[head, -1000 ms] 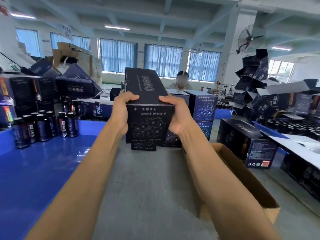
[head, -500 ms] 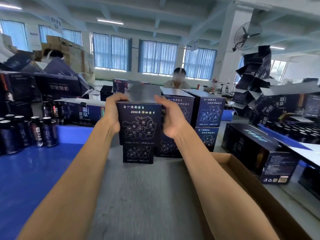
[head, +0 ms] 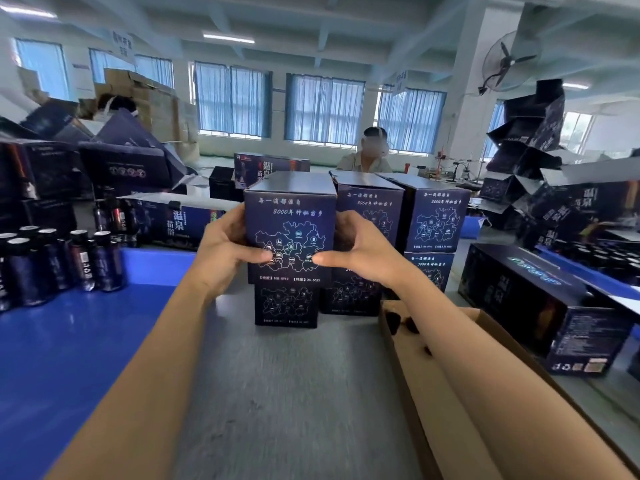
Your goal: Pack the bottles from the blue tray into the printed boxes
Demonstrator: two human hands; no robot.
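Note:
A dark printed box [head: 290,216] with a map drawing on its end sits level on top of another printed box [head: 286,306] on the grey table. My left hand [head: 227,249] grips its left side and my right hand [head: 353,251] grips its right side, both thumbs pressed on the front face. Several dark bottles [head: 83,261] with white caps stand at the far left in the blue tray [head: 69,341].
More stacked printed boxes [head: 438,220] stand just right of the held one. A long brown cardboard carton [head: 433,393] lies under my right forearm. Another printed box [head: 540,306] lies at right. Piles of dark boxes fill both sides. A person sits behind the stack.
The box went from raised and tilted to level and lower, onto the box on the table. My thumbs moved from its sides to its front face.

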